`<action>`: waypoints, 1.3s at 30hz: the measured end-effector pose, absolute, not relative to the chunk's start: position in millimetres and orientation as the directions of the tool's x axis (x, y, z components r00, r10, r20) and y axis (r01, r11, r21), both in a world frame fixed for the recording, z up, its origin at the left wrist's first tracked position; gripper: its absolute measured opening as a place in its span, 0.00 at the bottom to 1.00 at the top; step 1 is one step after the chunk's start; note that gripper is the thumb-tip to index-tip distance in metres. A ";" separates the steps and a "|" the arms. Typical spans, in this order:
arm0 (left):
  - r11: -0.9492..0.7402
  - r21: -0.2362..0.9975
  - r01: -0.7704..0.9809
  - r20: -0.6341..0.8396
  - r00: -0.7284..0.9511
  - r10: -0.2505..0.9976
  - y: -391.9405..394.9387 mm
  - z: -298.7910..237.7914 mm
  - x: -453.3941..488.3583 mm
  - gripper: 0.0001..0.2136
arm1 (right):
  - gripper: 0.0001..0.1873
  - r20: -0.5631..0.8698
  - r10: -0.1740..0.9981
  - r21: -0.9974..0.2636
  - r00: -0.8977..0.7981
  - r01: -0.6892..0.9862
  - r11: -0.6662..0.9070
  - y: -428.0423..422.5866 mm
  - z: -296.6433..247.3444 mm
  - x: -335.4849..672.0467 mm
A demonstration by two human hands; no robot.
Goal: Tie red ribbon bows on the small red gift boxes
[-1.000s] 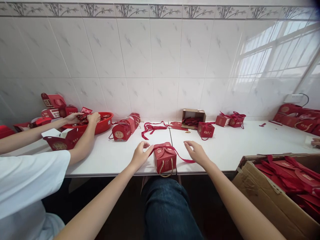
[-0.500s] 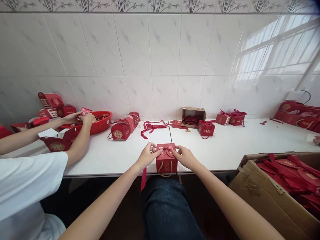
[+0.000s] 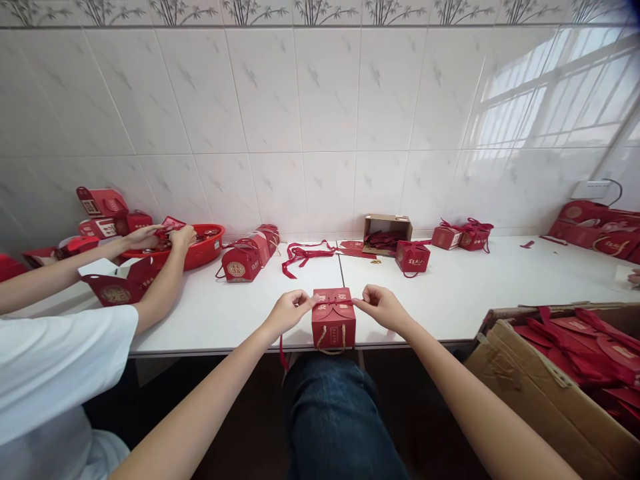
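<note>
A small red gift box [image 3: 334, 323] with gold print and a twisted gold cord handle stands upright at the table's front edge. Across its top runs a dark red ribbon [image 3: 334, 302], crossed or knotted near the middle; which of the two I cannot tell. My left hand [image 3: 291, 311] pinches one end of the ribbon at the box's left side, and a tail dangles below it past the table edge. On the other side my right hand [image 3: 381, 307] pinches the opposite end, just off the box's right top edge.
A co-worker's hands [image 3: 165, 237] hold a red packet over a red basin [image 3: 213, 243] at left. Finished-looking red boxes [image 3: 240, 260], loose ribbons [image 3: 305, 253] and an open carton [image 3: 387, 223] line the back. A large cardboard box [image 3: 540, 393] of red bags stands at right.
Both my hands have moved outward from the box's top, drawing the ribbon straighter across it. The box has stayed in place.
</note>
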State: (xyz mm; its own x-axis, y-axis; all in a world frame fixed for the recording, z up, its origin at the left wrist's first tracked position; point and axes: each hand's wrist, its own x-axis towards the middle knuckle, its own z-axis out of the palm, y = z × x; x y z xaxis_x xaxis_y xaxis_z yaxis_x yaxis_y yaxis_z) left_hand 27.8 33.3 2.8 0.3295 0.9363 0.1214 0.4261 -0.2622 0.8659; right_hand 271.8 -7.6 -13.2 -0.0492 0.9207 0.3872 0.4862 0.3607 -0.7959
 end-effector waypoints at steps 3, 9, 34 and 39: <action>-0.105 0.867 0.486 -0.123 0.413 0.902 37.9 13.6 15.2 0.17 | 0.17 0.434 0.889 -0.632 -0.145 0.654 0.415 -17.5 -4.5 275.6; -0.010 0.868 0.496 -0.361 0.646 0.673 37.1 39.2 8.5 0.16 | 0.14 0.732 0.671 -0.292 -0.120 0.835 0.467 -19.6 -2.1 267.7; -0.874 0.341 0.346 0.606 0.630 0.486 13.9 3.8 44.6 0.12 | 0.05 -0.093 0.970 -0.861 -0.225 0.508 0.036 -12.6 43.7 232.9; -0.901 0.354 0.252 0.615 0.663 0.427 28.0 10.8 47.1 0.09 | 0.03 -0.139 0.939 -0.836 -0.316 0.545 0.060 -5.1 48.3 238.3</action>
